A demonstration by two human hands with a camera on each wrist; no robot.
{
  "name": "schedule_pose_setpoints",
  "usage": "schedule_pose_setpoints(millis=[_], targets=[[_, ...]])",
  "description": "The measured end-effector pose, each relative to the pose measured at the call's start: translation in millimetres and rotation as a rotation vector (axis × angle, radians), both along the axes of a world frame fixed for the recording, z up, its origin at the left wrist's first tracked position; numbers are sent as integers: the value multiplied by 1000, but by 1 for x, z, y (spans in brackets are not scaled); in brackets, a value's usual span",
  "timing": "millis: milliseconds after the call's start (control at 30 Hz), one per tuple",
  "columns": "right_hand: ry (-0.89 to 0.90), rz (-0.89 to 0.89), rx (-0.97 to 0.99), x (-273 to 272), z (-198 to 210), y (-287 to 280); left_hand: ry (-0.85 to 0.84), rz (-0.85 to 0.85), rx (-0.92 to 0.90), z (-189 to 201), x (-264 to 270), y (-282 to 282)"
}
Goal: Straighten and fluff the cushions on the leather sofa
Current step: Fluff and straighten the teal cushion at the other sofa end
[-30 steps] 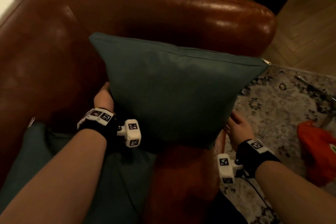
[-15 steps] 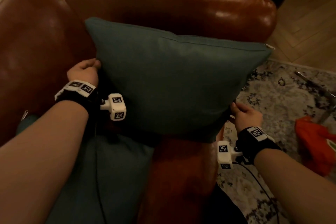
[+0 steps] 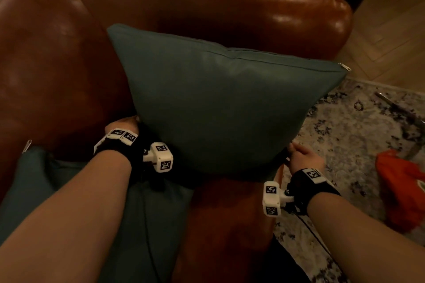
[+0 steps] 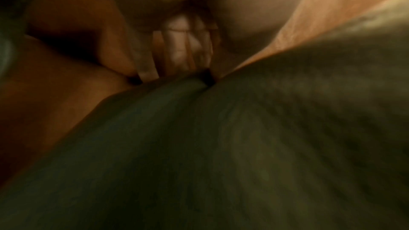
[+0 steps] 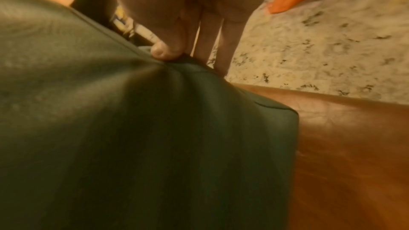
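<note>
A teal cushion (image 3: pixel 218 103) stands upright on the brown leather sofa (image 3: pixel 207 0), leaning towards the armrest and back. My left hand (image 3: pixel 124 125) grips its lower left edge; in the left wrist view the fingers (image 4: pixel 177 55) curl into the cushion (image 4: pixel 221 146). My right hand (image 3: pixel 303 156) pinches the lower right edge. The right wrist view shows the thumb (image 5: pixel 163 50) pressing bunched fabric of the cushion (image 5: pixel 110 128) against the fingers. A second teal cushion (image 3: pixel 149 225) lies flat on the seat under my left forearm.
A patterned rug (image 3: pixel 356 126) covers the floor to the right of the sofa, with an orange object (image 3: pixel 402 186) lying on it. Wooden flooring (image 3: pixel 391 37) shows beyond the armrest. Dark objects stand behind the sofa at the top right.
The cushion was lifted a little. My left hand rose along its left edge, then dropped back to the lower corner. My right hand stayed at the lower right edge.
</note>
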State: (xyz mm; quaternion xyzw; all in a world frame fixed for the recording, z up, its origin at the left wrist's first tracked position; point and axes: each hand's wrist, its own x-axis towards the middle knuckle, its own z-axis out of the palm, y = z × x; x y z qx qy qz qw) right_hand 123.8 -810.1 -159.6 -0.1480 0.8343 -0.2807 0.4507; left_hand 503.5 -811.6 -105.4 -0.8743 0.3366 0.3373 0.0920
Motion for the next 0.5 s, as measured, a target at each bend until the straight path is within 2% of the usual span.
schedule_pose_setpoints(millis=[100,167,267,333,433,500], targets=[[-67,52,5,-6,-4,8,8,-13,28,-15,9,1],[-170,38,27,-8,-6,15,-49,-106,180,-26,13,7],[-240,118,179,-5,-17,24,-29,-187,207,-38,10,14],[-173,174,231,-2,-25,23,-55,-261,201,-38,9,15],[-19,151,224,-4,-27,20,-91,-312,196,-37,23,11],[11,148,147,-9,-19,17,-89,-171,156,-26,27,1]])
